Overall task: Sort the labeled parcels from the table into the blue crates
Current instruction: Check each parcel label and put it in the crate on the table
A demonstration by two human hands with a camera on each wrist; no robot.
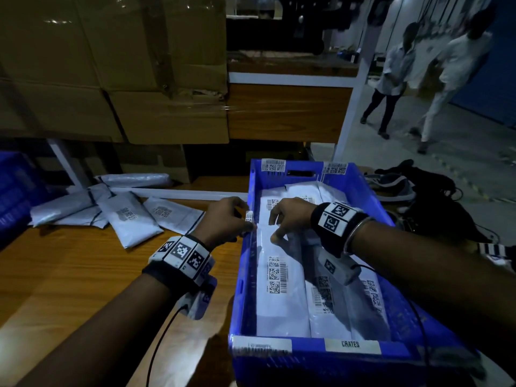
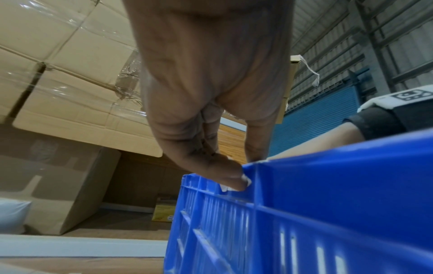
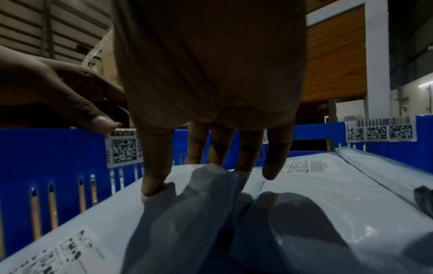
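Parcels (image 1: pixel 131 219) in pale plastic mailers lie loose on the wooden table (image 1: pixel 69 275) at the middle left of the head view, overlapping one another, each with a printed code label. Above them, filling the upper left, we see stacked cardboard boxes (image 1: pixel 111 65) wrapped in clear film.

Moving toward the centre, our left hand (image 1: pixel 227 219) sits at the left wall of the blue crate (image 1: pixel 307 356); its thumb and fingers are curled on the rim, and they pinch the white corner of a parcel at that edge, as the left wrist view shows (image 2: pixel 234 178).

Inside the crate, which fills the lower middle and right of the frame, more labeled parcels lie side by side and overlapping. The nearest left one (image 1: pixel 279 275) lies lengthwise along the left wall, label up. Our right hand (image 1: pixel 290 216) reaches down onto its far end with fingers nearly straight, fingertips (image 3: pixel 152 187) pressing the plastic, gripping nothing.

At the right edge, dark bags (image 1: pixel 435 196) lie just beside the crate. In the upper right, two people (image 1: pixel 418 74) are on the floor, well apart from the table.
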